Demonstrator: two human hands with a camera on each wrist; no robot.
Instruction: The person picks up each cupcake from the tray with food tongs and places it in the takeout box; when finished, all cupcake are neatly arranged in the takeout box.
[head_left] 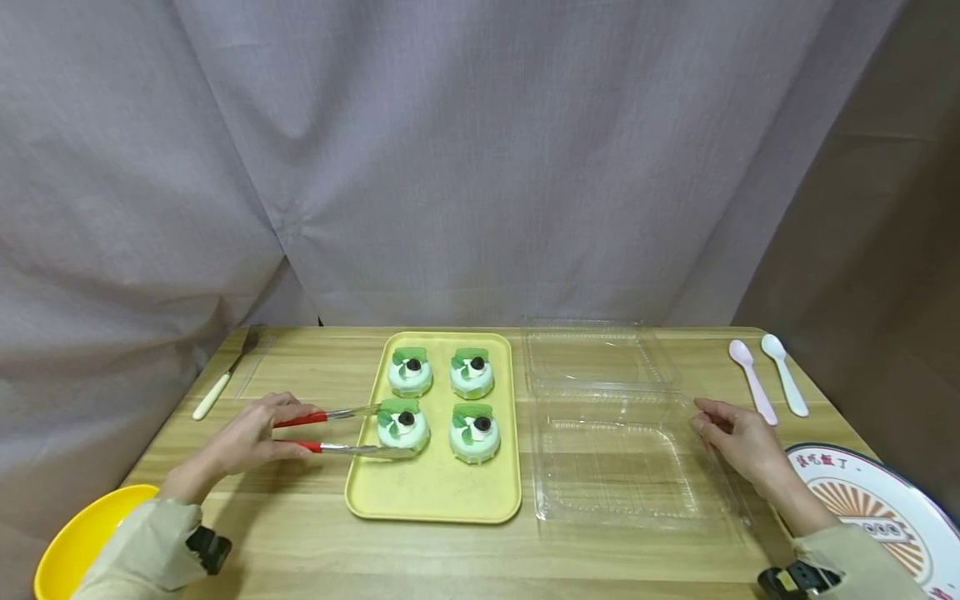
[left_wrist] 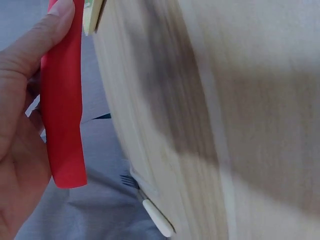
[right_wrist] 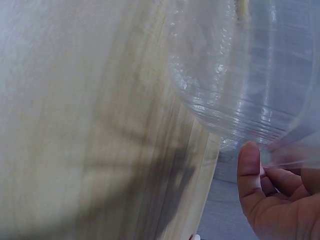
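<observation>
In the head view my left hand [head_left: 251, 433] holds red-handled tongs [head_left: 300, 419], their metal arms on either side of the front-left small green cake [head_left: 402, 430]. That cake sits on a yellow tray [head_left: 427, 496] with several similar cakes, each topped with a dark berry and green leaves. The left wrist view shows the thumb along one red handle [left_wrist: 62, 110]. My right hand [head_left: 742, 446] pinches the right edge of an open clear plastic container [head_left: 622, 521]. In the right wrist view, thumb and fingers meet at the container's rim [right_wrist: 235, 142].
The container's hinged lid [head_left: 592, 350] lies open behind it. A pink spoon [head_left: 752, 379] and a pale green spoon [head_left: 785, 375] lie at the right, above a round patterned plate [head_left: 817, 467]. At the left are a cream-handled fork [head_left: 213, 396] and a yellow bowl [head_left: 82, 529].
</observation>
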